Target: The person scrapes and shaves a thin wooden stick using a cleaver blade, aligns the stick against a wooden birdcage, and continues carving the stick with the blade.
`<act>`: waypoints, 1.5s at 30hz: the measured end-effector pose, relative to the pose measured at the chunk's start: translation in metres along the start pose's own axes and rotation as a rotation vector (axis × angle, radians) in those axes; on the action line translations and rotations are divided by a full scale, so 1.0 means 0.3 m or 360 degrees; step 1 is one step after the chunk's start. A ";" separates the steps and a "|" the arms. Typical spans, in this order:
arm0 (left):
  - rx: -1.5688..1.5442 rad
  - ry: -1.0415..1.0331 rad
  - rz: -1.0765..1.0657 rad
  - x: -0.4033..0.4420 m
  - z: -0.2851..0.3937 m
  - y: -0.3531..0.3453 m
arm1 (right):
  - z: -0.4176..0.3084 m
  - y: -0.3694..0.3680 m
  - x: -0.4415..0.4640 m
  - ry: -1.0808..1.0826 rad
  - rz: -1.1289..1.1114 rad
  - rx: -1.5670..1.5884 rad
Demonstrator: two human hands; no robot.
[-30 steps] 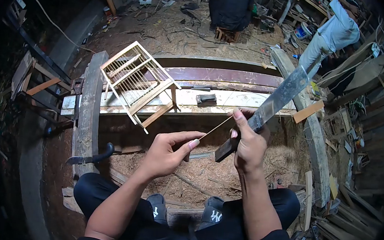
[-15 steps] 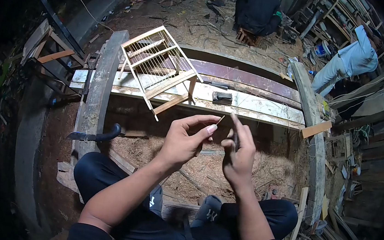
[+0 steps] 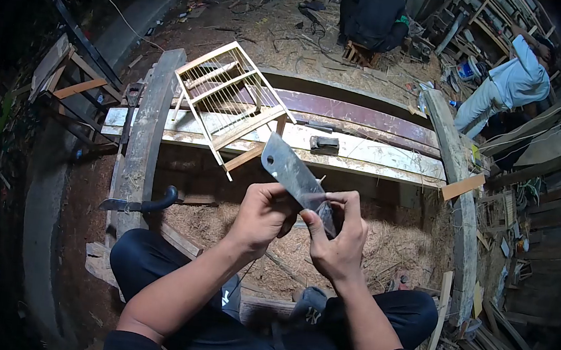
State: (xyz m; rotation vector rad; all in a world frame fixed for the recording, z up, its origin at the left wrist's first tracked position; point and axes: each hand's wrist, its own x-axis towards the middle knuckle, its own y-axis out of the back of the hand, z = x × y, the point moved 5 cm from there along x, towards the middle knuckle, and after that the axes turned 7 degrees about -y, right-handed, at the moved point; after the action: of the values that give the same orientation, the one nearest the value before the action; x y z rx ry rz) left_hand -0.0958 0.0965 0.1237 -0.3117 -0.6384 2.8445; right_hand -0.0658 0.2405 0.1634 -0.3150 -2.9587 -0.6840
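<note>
My right hand (image 3: 342, 238) is closed around a cleaver (image 3: 291, 169), whose broad grey blade has a hole near its far corner. The blade slants up and left in front of my left fingers. My left hand (image 3: 259, 217) is closed in a pinch on a thin wooden stick, mostly hidden behind the blade. Beyond my hands, a light wooden frame with thin rods (image 3: 233, 103) leans on the planks. A small dark metal block (image 3: 324, 145) rests on the white plank (image 3: 389, 164), near a dark slim tool (image 3: 316, 125).
A curved knife with a black handle (image 3: 156, 200) lies on the left beam (image 3: 147, 122). Another thick beam (image 3: 454, 158) stands to the right. Shavings cover the ground. One person (image 3: 375, 15) crouches at the back; another in light clothes (image 3: 516, 76) is at right.
My right hand has turned the cleaver so its flat side shows, and brought it left against my left fingers. The stick, plainly seen before, is now mostly covered.
</note>
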 end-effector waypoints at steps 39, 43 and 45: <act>-0.0033 0.0109 0.0126 0.003 0.009 -0.023 | 0.025 -0.014 -0.003 0.0049 0.0026 -0.0001; 0.0001 0.0176 0.0087 0.001 -0.008 -0.026 | 0.039 -0.012 0.022 -0.0043 0.0077 0.0097; -0.0026 0.0120 0.0124 0.005 -0.016 -0.022 | 0.028 -0.012 0.010 0.0072 0.0060 0.0039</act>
State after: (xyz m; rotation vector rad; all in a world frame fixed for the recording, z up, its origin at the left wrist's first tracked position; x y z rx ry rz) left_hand -0.0949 0.1048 0.1221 -0.4538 -0.6481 2.8864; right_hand -0.0698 0.2414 0.1548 -0.3477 -2.9079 -0.6416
